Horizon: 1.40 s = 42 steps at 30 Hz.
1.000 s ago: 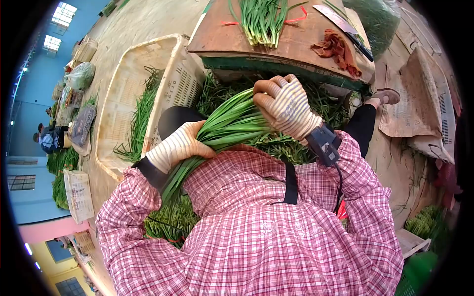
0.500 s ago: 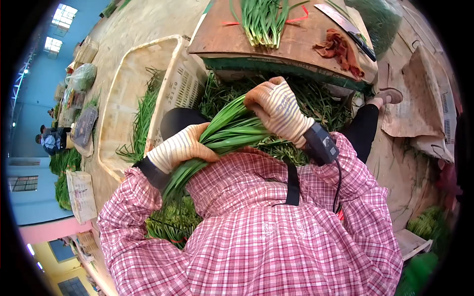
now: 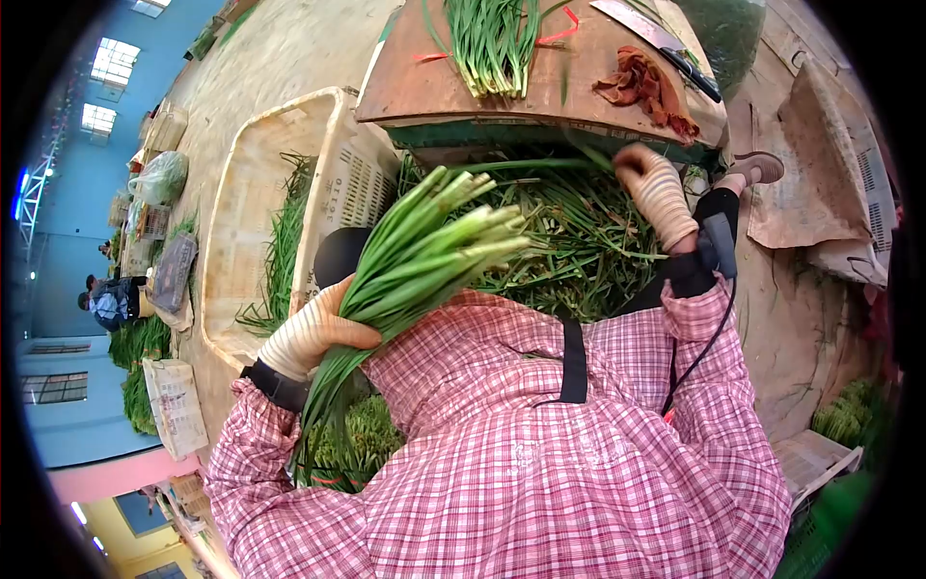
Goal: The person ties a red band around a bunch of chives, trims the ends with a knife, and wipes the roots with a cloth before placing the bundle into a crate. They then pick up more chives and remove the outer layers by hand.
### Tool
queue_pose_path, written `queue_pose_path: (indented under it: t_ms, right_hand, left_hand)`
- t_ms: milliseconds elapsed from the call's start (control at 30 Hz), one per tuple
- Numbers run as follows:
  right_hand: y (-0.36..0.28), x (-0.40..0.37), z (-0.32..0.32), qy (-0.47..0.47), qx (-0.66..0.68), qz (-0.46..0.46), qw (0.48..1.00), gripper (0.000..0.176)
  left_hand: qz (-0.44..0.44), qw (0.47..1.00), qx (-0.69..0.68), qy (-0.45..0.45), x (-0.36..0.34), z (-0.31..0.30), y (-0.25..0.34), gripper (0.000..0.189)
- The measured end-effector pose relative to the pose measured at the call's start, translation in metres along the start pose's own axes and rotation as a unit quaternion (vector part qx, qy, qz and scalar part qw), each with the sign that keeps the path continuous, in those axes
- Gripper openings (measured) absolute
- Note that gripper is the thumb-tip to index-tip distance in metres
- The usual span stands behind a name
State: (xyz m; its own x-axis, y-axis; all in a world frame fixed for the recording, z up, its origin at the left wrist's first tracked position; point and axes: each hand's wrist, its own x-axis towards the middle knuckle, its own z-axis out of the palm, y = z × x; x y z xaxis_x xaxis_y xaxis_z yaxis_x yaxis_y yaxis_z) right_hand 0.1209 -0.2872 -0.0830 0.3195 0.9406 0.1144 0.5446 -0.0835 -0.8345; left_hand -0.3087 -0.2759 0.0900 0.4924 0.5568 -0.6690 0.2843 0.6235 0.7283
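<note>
My left hand (image 3: 323, 333), in a striped work glove, is wrapped around a thick bunch of garlic chives (image 3: 395, 261). Their pale cut ends point up and right, and the green leaves trail down past my wrist. My right hand (image 3: 656, 188), gloved too, is off to the right of the bunch with its fingers curled. A long loose chive leaf (image 3: 550, 164) runs to its fingertips, slightly blurred. Beneath both hands lies a heap of loose chive leaves (image 3: 579, 241). A bound-looking bundle of chives (image 3: 494, 48) rests on the board with red ties (image 3: 559, 31) by it.
A wooden board (image 3: 415, 92) ahead carries a knife (image 3: 656, 39) and a brown-red rag (image 3: 644, 89). At left stands a white plastic crate (image 3: 222, 241) holding some leaves. More chives (image 3: 362, 434) lie by my left side. A person (image 3: 108, 301) is far left.
My right hand has left the bunch and moved right, over the leaf heap. The left hand has tilted the bunch, so its pale ends now show.
</note>
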Motion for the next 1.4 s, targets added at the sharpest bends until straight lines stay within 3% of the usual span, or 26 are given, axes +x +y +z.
queue_pose_path:
  t_ms: [33, 100, 133, 167, 200, 233, 300, 333, 433, 500, 533, 633, 733, 767, 833, 900, 967, 1000, 1033, 1100, 1133, 1167, 1233, 1333, 1400]
  right_hand:
    - [0.000, -0.007, -0.006, -0.062, -0.162, 0.005, 0.985, 0.040]
    - [-0.030, -0.022, 0.009, -0.023, -0.119, -0.104, 0.987, 0.057]
    - [-0.063, -0.027, 0.012, -0.094, 0.034, -0.090, 0.991, 0.066]
    - [-0.076, -0.029, 0.028, -0.104, 0.112, -0.123, 0.981, 0.068]
    - [-0.094, -0.030, 0.035, -0.141, 0.194, -0.140, 0.961, 0.067]
    - [-0.108, -0.031, 0.037, -0.218, 0.272, -0.063, 0.935, 0.051]
    - [-0.090, -0.016, 0.053, -0.183, 0.308, 0.012, 0.934, 0.031]
    - [-0.082, -0.012, 0.059, -0.060, 0.280, -0.004, 0.958, 0.019]
    - [-0.103, -0.016, 0.044, -0.002, 0.170, -0.060, 0.984, 0.034]
    - [-0.096, -0.019, 0.066, -0.061, 0.204, -0.084, 0.973, 0.043]
    - [-0.096, -0.020, 0.076, -0.110, 0.323, -0.037, 0.939, 0.042]
    - [-0.095, -0.020, 0.083, -0.140, 0.453, 0.010, 0.880, 0.031]
    - [-0.094, -0.015, 0.088, -0.106, 0.470, 0.080, 0.873, 0.026]
    - [-0.092, -0.015, 0.088, -0.052, 0.455, 0.037, 0.888, 0.022]
    - [-0.087, -0.006, 0.080, 0.000, 0.494, 0.130, 0.860, 0.025]
    - [-0.078, -0.005, 0.071, 0.053, 0.451, 0.114, 0.883, 0.033]
    - [-0.060, -0.003, 0.062, 0.108, 0.525, 0.176, 0.825, 0.037]
    - [-0.050, -0.003, 0.058, 0.120, 0.515, 0.164, 0.833, 0.041]
    - [-0.042, -0.006, 0.052, 0.103, 0.527, 0.174, 0.826, 0.038]
    - [-0.039, -0.021, 0.055, -0.043, 0.456, 0.119, 0.881, 0.034]
    - [-0.051, -0.026, 0.058, -0.159, 0.344, 0.128, 0.916, 0.034]
    - [-0.078, -0.044, 0.059, -0.153, 0.354, 0.070, 0.920, 0.030]
    - [-0.083, -0.054, 0.078, -0.222, 0.452, 0.113, 0.856, 0.029]
    - [-0.087, -0.053, 0.090, -0.112, 0.500, 0.158, 0.844, 0.020]
    - [-0.087, -0.051, 0.099, -0.030, 0.591, 0.175, 0.787, 0.019]
  left_hand:
    - [-0.003, 1.000, -0.020, 0.010, -0.002, 0.000, 0.000, 0.074]
    - [-0.006, 0.999, -0.014, 0.037, 0.001, 0.000, -0.004, 0.066]
    - [-0.010, 0.999, -0.024, 0.040, 0.004, 0.001, -0.006, 0.065]
    - [-0.014, 0.998, -0.034, 0.043, 0.006, 0.002, -0.007, 0.063]
    - [0.009, 0.999, -0.031, 0.032, 0.011, 0.008, -0.010, 0.063]
    - [0.009, 0.999, -0.031, 0.027, 0.013, 0.008, -0.013, 0.064]
    - [0.008, 0.999, -0.032, 0.016, 0.018, 0.007, -0.017, 0.065]
    - [0.016, 0.999, -0.043, 0.018, 0.017, 0.012, -0.014, 0.056]
    - [0.014, 0.999, -0.046, 0.005, 0.020, 0.012, -0.016, 0.052]
    - [0.013, 1.000, -0.014, 0.019, 0.024, 0.016, -0.017, 0.057]
    - [0.013, 1.000, 0.003, 0.026, 0.027, 0.019, -0.017, 0.059]
    - [0.018, 0.999, -0.004, 0.031, 0.026, 0.026, -0.014, 0.053]
    - [0.023, 0.998, -0.038, 0.036, 0.028, 0.021, -0.021, 0.050]
    - [0.016, 0.998, -0.045, 0.038, 0.027, 0.020, -0.020, 0.050]
    - [0.006, 0.997, -0.061, 0.041, 0.026, 0.018, -0.019, 0.048]
    - [0.004, 0.996, -0.071, 0.046, 0.026, 0.017, -0.019, 0.048]
    - [0.011, 0.996, -0.077, 0.046, 0.028, 0.014, -0.022, 0.048]
    - [0.017, 0.994, -0.089, 0.056, 0.029, 0.017, -0.023, 0.048]
    - [0.021, 0.993, -0.100, 0.066, 0.028, 0.021, -0.022, 0.049]
    - [0.021, 0.992, -0.109, 0.067, 0.028, 0.021, -0.022, 0.049]
    - [0.015, 0.993, -0.106, 0.056, 0.031, 0.015, -0.024, 0.049]
    - [0.010, 0.994, -0.102, 0.044, 0.034, 0.012, -0.024, 0.049]
    - [0.011, 0.994, -0.104, 0.035, 0.035, 0.015, -0.023, 0.050]
    - [0.018, 0.987, -0.156, 0.012, 0.035, 0.023, -0.028, 0.052]
    - [0.021, 0.983, -0.185, 0.002, 0.036, 0.024, -0.028, 0.053]
